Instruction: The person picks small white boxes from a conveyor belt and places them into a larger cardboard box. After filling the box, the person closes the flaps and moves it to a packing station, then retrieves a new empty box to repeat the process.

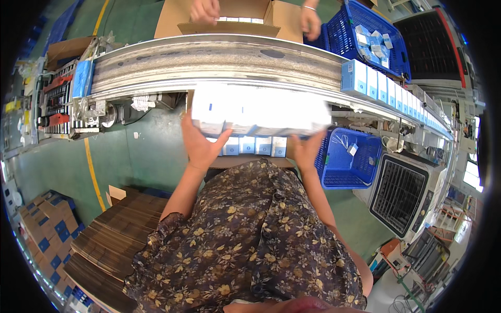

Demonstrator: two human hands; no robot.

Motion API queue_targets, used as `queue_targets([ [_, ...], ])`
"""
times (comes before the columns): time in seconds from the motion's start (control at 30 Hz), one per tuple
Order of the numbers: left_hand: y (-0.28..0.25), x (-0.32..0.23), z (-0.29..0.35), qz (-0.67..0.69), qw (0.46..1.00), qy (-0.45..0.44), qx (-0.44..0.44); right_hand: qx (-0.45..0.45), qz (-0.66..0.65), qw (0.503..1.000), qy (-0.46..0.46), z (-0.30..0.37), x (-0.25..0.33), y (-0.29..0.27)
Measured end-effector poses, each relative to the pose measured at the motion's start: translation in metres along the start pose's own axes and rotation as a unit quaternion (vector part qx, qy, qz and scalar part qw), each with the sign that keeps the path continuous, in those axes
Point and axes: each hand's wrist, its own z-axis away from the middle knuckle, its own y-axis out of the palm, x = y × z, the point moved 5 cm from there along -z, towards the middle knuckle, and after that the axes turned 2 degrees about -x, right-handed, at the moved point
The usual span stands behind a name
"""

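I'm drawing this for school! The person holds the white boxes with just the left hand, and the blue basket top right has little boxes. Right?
Not quite: the head view shows the right hand holding the white boxes along with the left hand. The blue basket does have little boxes.

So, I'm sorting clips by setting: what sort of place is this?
Most likely a factory packing line: a long conveyor runs across the view, small blue-and-white boxes line up at its right, and flat brown cardboard is piled at lower left.
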Motion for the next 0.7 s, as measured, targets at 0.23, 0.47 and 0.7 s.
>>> queue_targets([
  [0.23,0.099,0.091,0.016,-0.201,0.94,-0.207,0.183,0.074,0.092,0.987,0.112,-0.006,-0.033,0.109],
  [0.47,0.148,0.126,-0.035,-0.338,0.803,-0.186,0.454,0.178,0.226,0.926,0.243,-0.034,-0.048,0.184],
  [0.7,0.102,0.089,-0.015,-0.144,0.878,0.058,0.453,0.271,0.452,0.839,-0.139,0.014,-0.098,0.126],
])
